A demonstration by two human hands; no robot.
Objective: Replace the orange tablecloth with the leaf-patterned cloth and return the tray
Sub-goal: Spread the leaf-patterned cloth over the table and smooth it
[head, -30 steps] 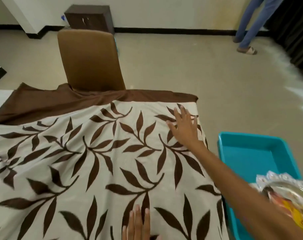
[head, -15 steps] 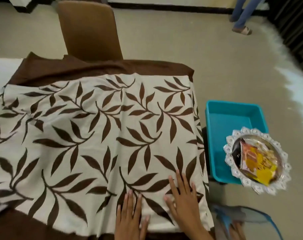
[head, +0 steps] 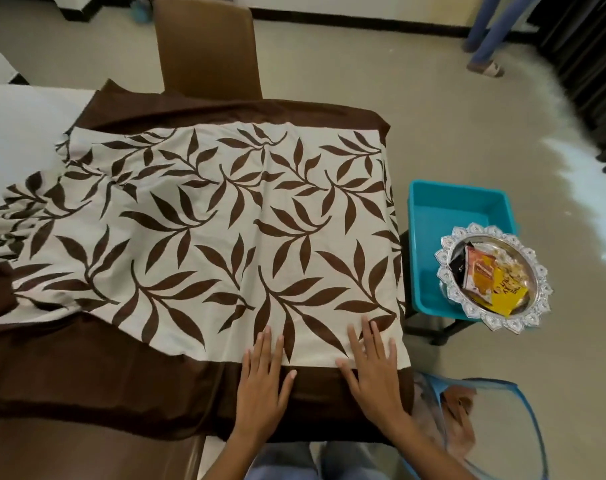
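The leaf-patterned cloth (head: 225,230), cream with brown leaves and a dark brown border, lies spread over the table. Its left part is bunched and hangs off the side. My left hand (head: 263,379) and my right hand (head: 372,368) both lie flat, fingers straight, on the cloth's near edge at the right corner. A silver tray (head: 495,275) with a scalloped rim holds snack packets and sits on the corner of a teal bin to the right of the table. I see no orange cloth on the table.
A teal plastic bin (head: 443,220) stands on a low dark stand right of the table. A brown chair (head: 206,46) faces the far side. A mesh basket (head: 485,427) with a blue rim sits at lower right. A person's legs (head: 485,36) stand at the back right.
My right hand came back from the far right corner to the near edge beside my left hand. The view dropped, and the tray came into full sight.
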